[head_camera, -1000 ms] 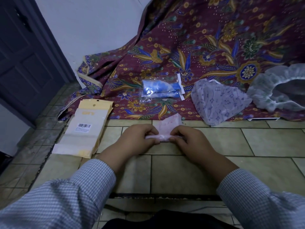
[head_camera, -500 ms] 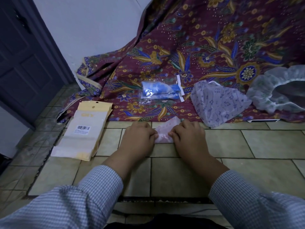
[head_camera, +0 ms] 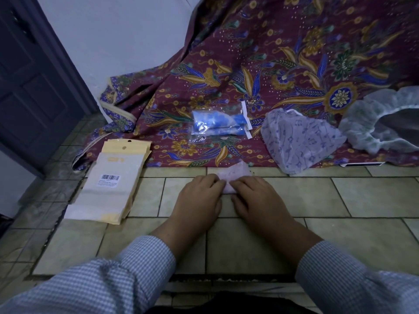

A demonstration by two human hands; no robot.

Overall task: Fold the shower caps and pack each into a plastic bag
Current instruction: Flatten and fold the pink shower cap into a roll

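Note:
A small pink shower cap (head_camera: 235,172), folded flat, lies on the tiled floor just in front of a patterned cloth. My left hand (head_camera: 199,198) and my right hand (head_camera: 256,198) sit palm down over its near part, fingers curled onto the fold and fingertips meeting in the middle. Only the cap's far corner shows. A clear bag with folded blue caps (head_camera: 217,123) lies on the cloth beyond. A white cap with purple print (head_camera: 299,141) sits to the right, and a pale ruffled cap (head_camera: 381,118) lies open at the far right.
A stack of flat plastic bags with yellow headers and a barcode label (head_camera: 113,184) lies on the floor at the left. The maroon batik cloth (head_camera: 272,53) drapes up the wall. A dark door (head_camera: 27,87) stands at the left. A thin white device edge (head_camera: 360,164) peeks from under the cloth.
Both hands have moved forward over the pink cap, from pinching its near edge to covering most of it. The cap now looks shorter and more tightly folded.

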